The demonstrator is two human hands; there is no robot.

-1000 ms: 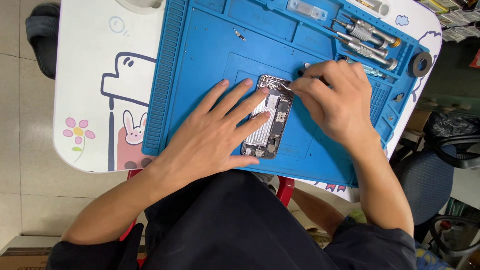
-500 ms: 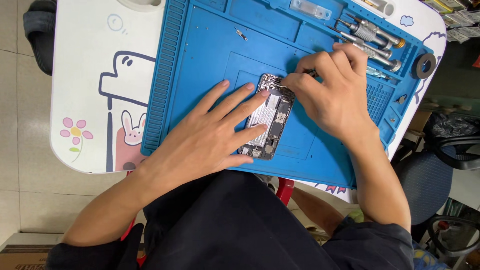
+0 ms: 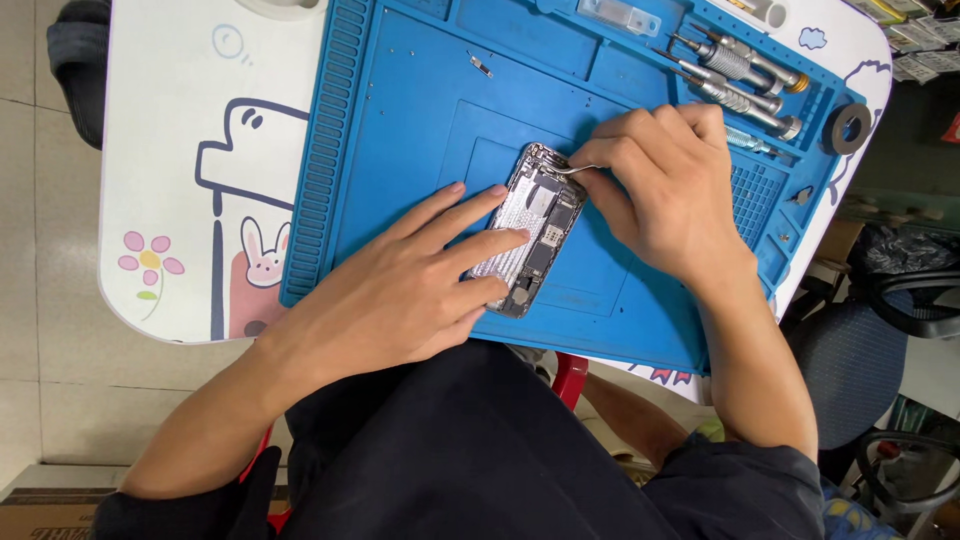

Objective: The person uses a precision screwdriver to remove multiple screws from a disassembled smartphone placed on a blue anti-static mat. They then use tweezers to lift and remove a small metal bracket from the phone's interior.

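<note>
Left hand: my left hand [image 3: 400, 290] lies flat and spread, fingers pressing the opened phone [image 3: 530, 228] down onto the blue work mat [image 3: 400, 110]; it grips nothing.
Right hand: my right hand [image 3: 665, 190] is pinched closed on thin metal tweezers [image 3: 575, 168], whose tips reach into the phone's top corner.
Phone: back shell facing up, insides bare, lying slightly askew near the mat's middle.
Doing it well: I judge the tweezers want a light, steady pinch and a straight lift, while the flat fingers stop the shell from sliding.
Risk: I think a slip could scratch the board or flick a small part away.
Around: screwdrivers [image 3: 735, 75] rest in the mat's upper right tray, a black ring [image 3: 847, 127] just beside them.
</note>
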